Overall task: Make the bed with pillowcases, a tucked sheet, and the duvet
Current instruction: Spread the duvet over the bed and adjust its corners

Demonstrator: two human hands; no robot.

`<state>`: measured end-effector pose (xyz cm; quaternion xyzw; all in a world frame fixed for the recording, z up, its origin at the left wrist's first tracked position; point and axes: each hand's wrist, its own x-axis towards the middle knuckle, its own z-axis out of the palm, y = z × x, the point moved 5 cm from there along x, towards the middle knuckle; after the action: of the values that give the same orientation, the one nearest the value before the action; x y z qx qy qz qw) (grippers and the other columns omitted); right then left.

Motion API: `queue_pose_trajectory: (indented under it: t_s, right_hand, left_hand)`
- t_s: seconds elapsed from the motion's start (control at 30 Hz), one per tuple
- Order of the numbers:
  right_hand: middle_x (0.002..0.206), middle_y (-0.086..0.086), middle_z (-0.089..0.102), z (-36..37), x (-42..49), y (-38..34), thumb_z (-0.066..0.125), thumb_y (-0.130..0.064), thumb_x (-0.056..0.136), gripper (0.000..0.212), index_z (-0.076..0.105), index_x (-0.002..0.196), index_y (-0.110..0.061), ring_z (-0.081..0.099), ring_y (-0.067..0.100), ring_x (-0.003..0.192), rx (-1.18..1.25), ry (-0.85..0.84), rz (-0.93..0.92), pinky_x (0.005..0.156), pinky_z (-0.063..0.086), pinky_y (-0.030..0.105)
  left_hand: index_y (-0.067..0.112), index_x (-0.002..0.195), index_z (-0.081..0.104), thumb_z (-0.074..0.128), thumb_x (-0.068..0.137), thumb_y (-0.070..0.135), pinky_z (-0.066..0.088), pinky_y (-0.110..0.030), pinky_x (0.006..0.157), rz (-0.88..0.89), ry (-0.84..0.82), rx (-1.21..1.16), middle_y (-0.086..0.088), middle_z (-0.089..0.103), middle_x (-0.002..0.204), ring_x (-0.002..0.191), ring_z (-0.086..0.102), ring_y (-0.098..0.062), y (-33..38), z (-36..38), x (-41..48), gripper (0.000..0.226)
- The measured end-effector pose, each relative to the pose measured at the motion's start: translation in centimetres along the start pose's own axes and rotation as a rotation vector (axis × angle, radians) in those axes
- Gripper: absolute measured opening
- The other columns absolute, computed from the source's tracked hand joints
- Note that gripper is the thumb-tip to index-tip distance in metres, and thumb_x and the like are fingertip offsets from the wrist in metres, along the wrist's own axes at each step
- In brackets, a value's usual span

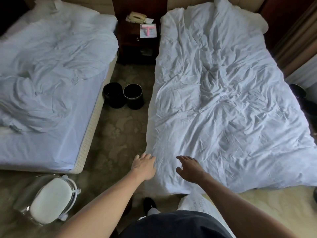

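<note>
Dark clothing (171, 225) on the person fills the bottom edge, and both bare forearms reach forward from it. Left hand (145, 166) has its fingers spread at the near left edge of the duvet (223, 100). Right hand (190, 169) is spread palm-down over the duvet's near end, though I cannot tell if it touches. The white, creased duvet lies on the right bed, its long axis running away toward the headboard, and bare yellowish mattress (265, 203) shows at the foot. A second bed (42, 74) with rumpled bedding stands to the left across patterned carpet (120, 126). Between the beds are two black bins (133, 96) and a dark nightstand (130, 40) with a telephone (137, 17) and a card (148, 30) – pink T-shaped mark, print too small to read. A white stool (51, 201) stands near left.
</note>
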<state>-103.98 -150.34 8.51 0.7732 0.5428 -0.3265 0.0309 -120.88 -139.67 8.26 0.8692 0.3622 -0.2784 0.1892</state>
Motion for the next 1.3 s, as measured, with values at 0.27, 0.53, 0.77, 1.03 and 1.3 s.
queue_pose_trajectory:
  t_s: [0.27, 0.53, 0.77, 1.03, 1.3]
  right_hand:
    - [0.157, -0.001, 0.039, -4.1, 4.1, 0.9, 0.046, -0.039, 0.098, 0.061, 0.034, 0.153, -0.017, 0.031, 0.018, 0.147, 0.029, 0.066, -0.014, 0.12, 0.023, 0.037]
    - [0.158, 0.0, 0.039, -9.3, 12.9, 1.0, 0.044, -0.044, 0.098, 0.062, 0.035, 0.153, -0.017, 0.03, 0.019, 0.148, 0.06, 0.132, -0.066, 0.121, 0.024, 0.039]
    - [0.16, -0.002, 0.034, -13.1, 19.2, -1.6, 0.041, -0.048, 0.099, 0.062, 0.032, 0.154, -0.02, 0.026, 0.018, 0.15, 0.058, 0.118, -0.082, 0.123, 0.02, 0.039]
    - [0.162, -0.002, 0.031, -16.3, 28.7, -5.0, 0.039, -0.05, 0.101, 0.061, 0.031, 0.155, -0.021, 0.024, 0.018, 0.15, 0.135, 0.116, 0.105, 0.124, 0.017, 0.04]
    - [0.161, -0.006, 0.032, -19.9, 40.1, -13.7, 0.037, -0.054, 0.1, 0.061, 0.03, 0.154, -0.028, 0.027, 0.019, 0.149, 0.303, 0.112, 0.347, 0.123, 0.018, 0.04]
  left_hand:
    - [0.02, 0.149, 0.035, 0.035, 0.101, 0.033, 0.023, -0.043, 0.116, 0.031, 0.073, -0.009, -0.001, 0.036, 0.154, 0.143, 0.028, -0.022, 0.4, -4.5, 3.5, 0.05]
    - [0.021, 0.156, 0.023, 0.033, 0.105, 0.036, 0.011, -0.045, 0.123, -0.045, 0.128, -0.049, -0.002, 0.019, 0.164, 0.152, 0.015, -0.023, -2.6, -11.0, 8.1, 0.054]
    - [0.024, 0.156, 0.023, 0.034, 0.106, 0.038, 0.008, -0.044, 0.124, -0.021, 0.167, -0.04, -0.001, 0.016, 0.166, 0.153, 0.011, -0.023, -6.8, -16.2, 13.5, 0.054]
    - [0.024, 0.157, 0.02, 0.032, 0.106, 0.037, 0.008, -0.045, 0.125, 0.119, 0.129, -0.002, -0.001, 0.013, 0.167, 0.154, 0.007, -0.022, -14.9, -21.4, 23.5, 0.054]
    - [0.024, 0.156, 0.024, 0.033, 0.106, 0.036, 0.01, -0.042, 0.125, 0.267, 0.079, 0.015, 0.0, 0.017, 0.166, 0.153, 0.012, -0.02, -27.1, -27.6, 31.2, 0.053]
